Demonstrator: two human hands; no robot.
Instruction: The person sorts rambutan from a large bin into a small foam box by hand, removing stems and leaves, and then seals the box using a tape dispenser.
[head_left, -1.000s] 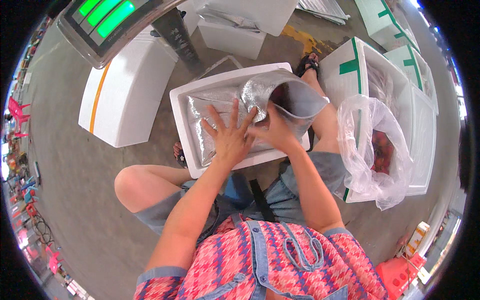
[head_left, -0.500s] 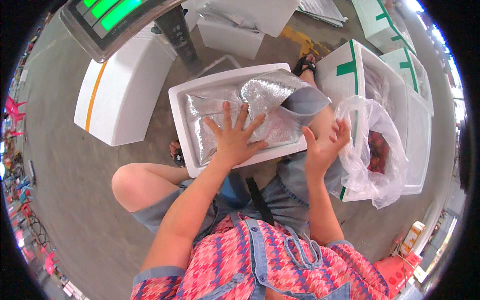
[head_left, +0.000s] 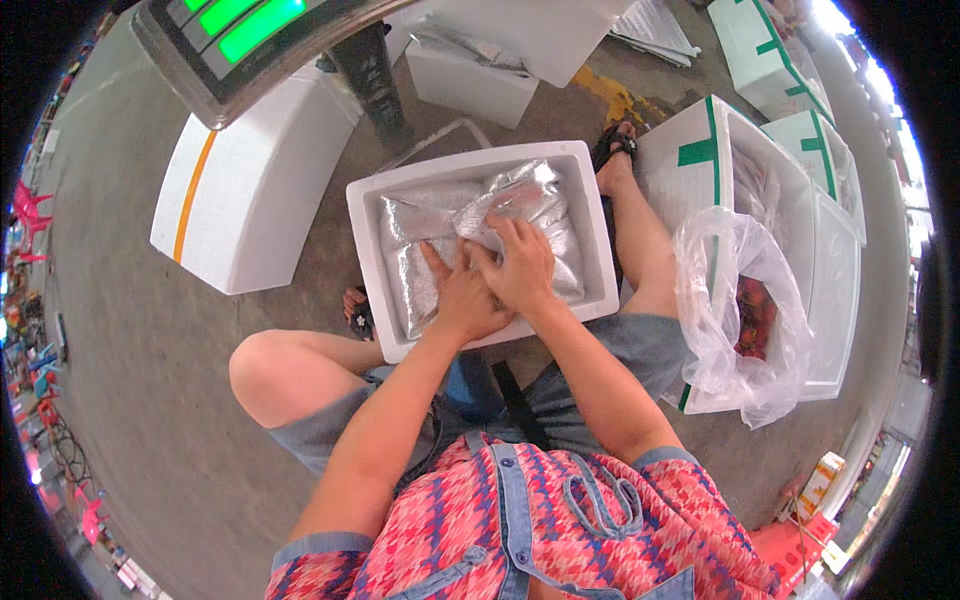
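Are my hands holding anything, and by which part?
Can't tell if anything's gripped: your left hand and right hand touch the silver foil packaging inside the white rectangular foam box.

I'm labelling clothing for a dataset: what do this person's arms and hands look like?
Short sleeves, patterned pink, red and blue, end in grey-blue cuffs, leaving the forearms bare. The left hand and right hand wear no gloves; no watch or bracelet shows.

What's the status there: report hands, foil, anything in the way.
Left hand and right hand on foil, close together. Foil inside white box, crumpled. No lid on; hands hide part of the foil.
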